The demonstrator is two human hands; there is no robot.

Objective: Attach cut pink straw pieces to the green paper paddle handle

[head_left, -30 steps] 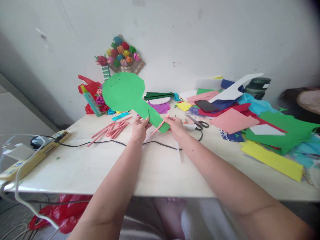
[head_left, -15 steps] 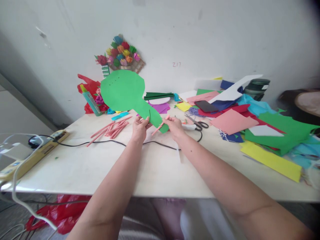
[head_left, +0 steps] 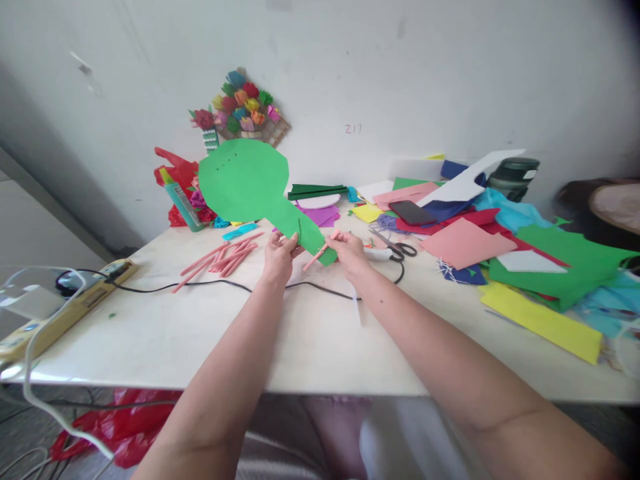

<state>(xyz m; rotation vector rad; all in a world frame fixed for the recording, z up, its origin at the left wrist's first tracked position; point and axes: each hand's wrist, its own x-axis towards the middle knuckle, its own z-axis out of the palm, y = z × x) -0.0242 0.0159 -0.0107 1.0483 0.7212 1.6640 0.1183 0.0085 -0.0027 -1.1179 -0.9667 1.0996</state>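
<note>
A green paddle-shaped paper cutout, round at the far left end with a narrow handle, is tilted above the table. My left hand is closed on the handle's lower edge, thumb on top. My right hand pinches a thin pink paper stick, which lies slantwise across the handle's end. Beyond my left hand, several similar pink sticks lie in a loose pile. Right of my right hand are a glue gun, partly hidden, and scissors with dark handles.
A black cable crosses the white table from a power strip. Coloured sheets, a phone and a dark green container crowd the right. At the back left stands a glue bottle; paper flowers are behind.
The round end of the green cutout has shifted very slightly left. Both hands keep their hold, and the pink stick stays across the handle's end.
</note>
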